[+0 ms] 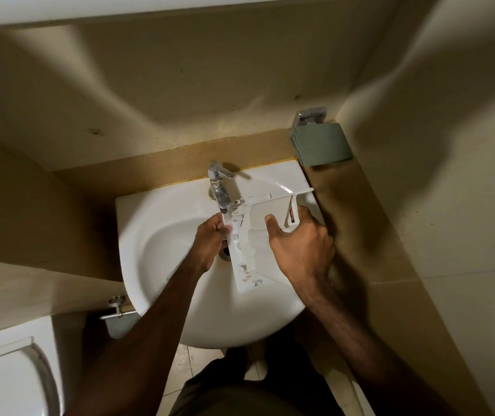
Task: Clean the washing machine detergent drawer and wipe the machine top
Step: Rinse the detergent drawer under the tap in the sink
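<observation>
Here both hands [210, 235] [297, 238] hold the detergent drawer [258, 223] — over the sink [162, 235].

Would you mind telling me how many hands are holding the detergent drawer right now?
2. The left hand pinches the detergent drawer at its left edge under the tap; the right hand grips its right side over the sink.

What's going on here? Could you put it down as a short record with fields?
place: a white sink with a metal tap, set against a beige wall
held: a white plastic drawer, over the basin beneath the tap
left hand: pinches the drawer's left edge
right hand: grips the drawer's right side, thumb on its face
water: cannot tell if it runs
nearby: a green soap dish on the wall; a drain in the basin
</observation>
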### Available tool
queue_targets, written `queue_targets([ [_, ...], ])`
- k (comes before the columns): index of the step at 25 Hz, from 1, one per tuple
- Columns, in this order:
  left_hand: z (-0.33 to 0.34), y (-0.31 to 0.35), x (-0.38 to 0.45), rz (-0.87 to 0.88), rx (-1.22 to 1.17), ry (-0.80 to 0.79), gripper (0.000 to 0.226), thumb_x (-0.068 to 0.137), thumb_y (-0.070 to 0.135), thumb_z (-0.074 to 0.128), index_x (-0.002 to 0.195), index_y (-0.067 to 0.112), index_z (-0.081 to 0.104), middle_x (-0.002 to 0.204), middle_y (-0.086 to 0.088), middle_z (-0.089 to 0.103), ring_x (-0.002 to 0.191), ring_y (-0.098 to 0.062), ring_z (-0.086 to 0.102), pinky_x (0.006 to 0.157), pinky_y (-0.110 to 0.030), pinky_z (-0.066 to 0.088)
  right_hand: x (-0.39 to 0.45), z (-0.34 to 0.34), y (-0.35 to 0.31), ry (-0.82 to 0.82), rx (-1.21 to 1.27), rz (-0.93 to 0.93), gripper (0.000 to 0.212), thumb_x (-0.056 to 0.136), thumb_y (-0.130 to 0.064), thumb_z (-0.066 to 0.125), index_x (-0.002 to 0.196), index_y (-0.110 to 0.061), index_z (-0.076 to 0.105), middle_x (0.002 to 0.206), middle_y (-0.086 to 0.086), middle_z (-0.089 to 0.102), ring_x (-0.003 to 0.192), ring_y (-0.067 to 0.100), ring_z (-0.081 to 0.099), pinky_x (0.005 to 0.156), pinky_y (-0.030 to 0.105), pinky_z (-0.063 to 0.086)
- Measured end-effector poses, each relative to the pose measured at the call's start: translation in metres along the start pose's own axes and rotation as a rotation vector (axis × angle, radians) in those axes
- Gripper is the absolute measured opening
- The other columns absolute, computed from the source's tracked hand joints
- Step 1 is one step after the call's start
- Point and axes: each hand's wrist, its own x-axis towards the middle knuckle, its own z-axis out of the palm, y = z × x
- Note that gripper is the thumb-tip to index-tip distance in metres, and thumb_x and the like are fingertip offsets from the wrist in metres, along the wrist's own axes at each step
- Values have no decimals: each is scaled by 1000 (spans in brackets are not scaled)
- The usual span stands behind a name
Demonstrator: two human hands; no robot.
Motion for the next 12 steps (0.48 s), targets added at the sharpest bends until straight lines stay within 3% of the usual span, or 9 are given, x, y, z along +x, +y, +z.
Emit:
queue_targets([
  [2,5,-1,-1,41,37,51,23,101,-3,52,85,9,63,83,0,73,64,-12,67,52,-22,51,-1,1,-1,10,10,1,55,86,-65,64,115,-19,66,106,-1,76,93,25,73,81,42,60],
  [4,8,-6,-1,84,26,70,24,101,9,63,77,6,58,75,-3,69,60,-17,62,51,-23,48,-2,1,0,31,19,8,53,86,-63,66,114,-19,66,105,-1,76,92,26,73,80,41,60],
  [7,10,-12,-7,63,3,73,20,102,25,66,88,9,69,71,-2,74,57,-21,67,45,-25,49,-3,2,-1,42,38,16,52,86,-62,68,116,-19,66,104,0,76,92,26,72,79,39,59],
  [9,9,-12,-7,29,18,38,17,105,22,59,101,13,72,79,-4,76,66,-25,69,54,-29,54,-3,2,-1,48,34,22,52,86,-61,68,116,-18,66,104,1,76,92,27,72,80,40,59],
  [12,-4,-15,-6,-85,-80,-134,30,108,7,47,128,16,68,109,-7,78,94,-28,73,82,-43,58,0,1,2,43,45,44,54,87,-61,68,117,-17,65,105,2,75,94,28,72,81,42,59],
])
